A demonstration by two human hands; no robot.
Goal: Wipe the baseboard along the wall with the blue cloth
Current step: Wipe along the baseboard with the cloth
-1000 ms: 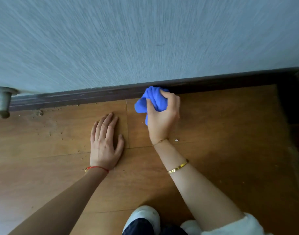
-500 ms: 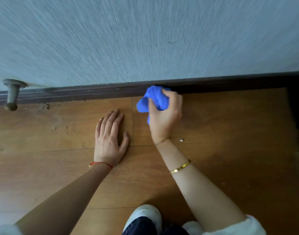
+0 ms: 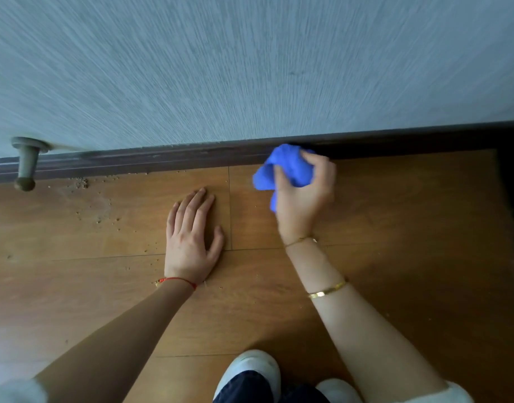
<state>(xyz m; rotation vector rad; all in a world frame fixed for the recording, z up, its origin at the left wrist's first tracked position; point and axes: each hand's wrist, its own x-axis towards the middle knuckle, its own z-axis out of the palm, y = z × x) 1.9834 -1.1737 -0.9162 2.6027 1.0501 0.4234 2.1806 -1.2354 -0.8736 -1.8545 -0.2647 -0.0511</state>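
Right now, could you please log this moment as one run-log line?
right hand: grips blue cloth | cloth: against baseboard | left hand: flat on wooden floor | crumbs: near door stopper

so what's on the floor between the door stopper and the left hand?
Head view: scattered crumbs on wood floor between door stopper and left hand; nothing else.

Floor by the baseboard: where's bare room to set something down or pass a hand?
Free: the wood floor right of the right hand, from the baseboard out to the dark edge at far right. Also the strip between the forearms and the white shoes. Crowded: grit under the door stopper, the left hand flat on the floor, and the blue cloth against the baseboard.
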